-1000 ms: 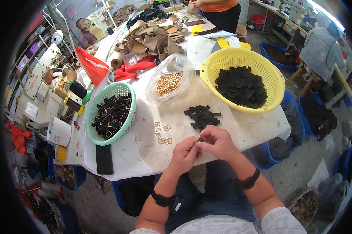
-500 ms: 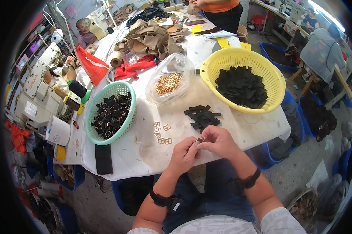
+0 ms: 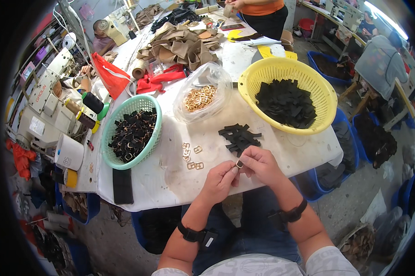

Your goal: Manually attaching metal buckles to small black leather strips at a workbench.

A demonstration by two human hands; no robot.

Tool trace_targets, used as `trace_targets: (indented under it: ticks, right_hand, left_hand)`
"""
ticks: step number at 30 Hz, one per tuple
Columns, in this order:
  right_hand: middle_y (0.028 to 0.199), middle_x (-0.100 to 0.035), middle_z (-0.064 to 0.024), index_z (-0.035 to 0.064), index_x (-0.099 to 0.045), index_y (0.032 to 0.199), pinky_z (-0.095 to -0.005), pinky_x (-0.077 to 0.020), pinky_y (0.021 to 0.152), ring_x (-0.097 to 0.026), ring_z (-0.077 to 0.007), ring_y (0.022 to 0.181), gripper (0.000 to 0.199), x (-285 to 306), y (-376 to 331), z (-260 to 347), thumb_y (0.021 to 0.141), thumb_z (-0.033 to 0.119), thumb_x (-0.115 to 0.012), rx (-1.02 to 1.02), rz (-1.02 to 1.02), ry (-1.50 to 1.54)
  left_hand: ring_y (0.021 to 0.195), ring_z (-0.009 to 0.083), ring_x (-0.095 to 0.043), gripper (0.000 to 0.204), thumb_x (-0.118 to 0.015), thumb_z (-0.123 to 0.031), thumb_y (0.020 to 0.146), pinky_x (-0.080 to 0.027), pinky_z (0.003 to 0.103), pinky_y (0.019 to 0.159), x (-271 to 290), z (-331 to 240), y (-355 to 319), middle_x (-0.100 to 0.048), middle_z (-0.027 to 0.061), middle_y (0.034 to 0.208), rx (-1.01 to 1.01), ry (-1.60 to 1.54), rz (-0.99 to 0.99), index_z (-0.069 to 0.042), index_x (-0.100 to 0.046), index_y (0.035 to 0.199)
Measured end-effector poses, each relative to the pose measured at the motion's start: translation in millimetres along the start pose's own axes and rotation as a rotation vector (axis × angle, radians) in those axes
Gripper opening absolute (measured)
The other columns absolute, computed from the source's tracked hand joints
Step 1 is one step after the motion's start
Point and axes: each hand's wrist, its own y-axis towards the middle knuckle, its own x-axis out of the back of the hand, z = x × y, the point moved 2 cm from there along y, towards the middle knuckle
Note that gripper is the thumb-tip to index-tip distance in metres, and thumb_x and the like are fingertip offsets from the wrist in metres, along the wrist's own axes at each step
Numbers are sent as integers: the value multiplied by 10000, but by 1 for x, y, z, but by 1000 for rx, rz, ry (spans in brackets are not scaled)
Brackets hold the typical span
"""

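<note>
At the table's near edge my left hand (image 3: 220, 181) and my right hand (image 3: 261, 164) meet, both with pinched fingers. Between them is a small gold buckle (image 3: 239, 164) with a dark strip piece at it; the fingers hide much of it. Just beyond my right hand lies a pile of black fabric strips (image 3: 239, 139). Several loose gold buckles (image 3: 191, 165) are scattered to the left of my hands. Farther back, a clear plastic bag (image 3: 184, 110) holds many more gold buckles (image 3: 200, 98).
A green basket (image 3: 157, 133) of buckles with black strips stands left, a black phone (image 3: 122, 187) before it. A yellow basket (image 3: 324, 99) of black strips is at right. Brown pieces (image 3: 180, 46) are heaped behind. Sewing machines (image 3: 44, 115) line the left. Other people sit or stand around.
The gold buckle now shows more clearly between my fingertips. My right hand has shifted slightly and turned. The view has moved a little; the table's contents look the same.
</note>
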Motion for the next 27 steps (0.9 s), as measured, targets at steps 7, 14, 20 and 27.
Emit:
trace_targets:
  ticks: [7, 14, 20, 27]
  right_hand:
    - [658, -540, -7, 8, -578, 897, -222, -402, 510, -495, -71, 554, 157, -2, 0, 3, 990, 133, -554, 13, -66, -76]
    - [647, -540, -1, 20, -585, 885, -218, -387, 513, -496, -55, 564, 112, -7, -1, -1, 966, 94, -564, 61, -146, -260]
    - [663, -537, 14, 24, -565, 792, -214, -367, 525, -467, -32, 593, 143, -16, -6, 0, 921, 64, -613, 266, -171, -531]
    - [657, -491, 58, 37, -547, 866, -196, -325, 489, -414, -5, 558, 99, -11, -4, -3, 931, 74, -611, 139, -150, -242]
  left_hand:
    - [722, 143, -570, 267, -396, -117, 972, -476, 284, 680, 4, 9, -2, -593, 70, 806, -43, -424, -56, 48, -601, 1020]
    - [671, 91, -608, 176, -577, -45, 949, -513, 239, 620, 0, 9, 4, -652, 62, 877, -12, -183, -172, 34, -616, 1101]
    - [635, 81, -597, 113, -589, -75, 957, -498, 237, 566, 7, 6, -4, -628, 22, 776, 33, -177, -165, 26, -633, 984]
    - [556, 114, -609, 151, -605, -130, 922, -476, 280, 507, 114, -49, -10, -603, 54, 660, -207, 405, -633, 2, -649, 863]
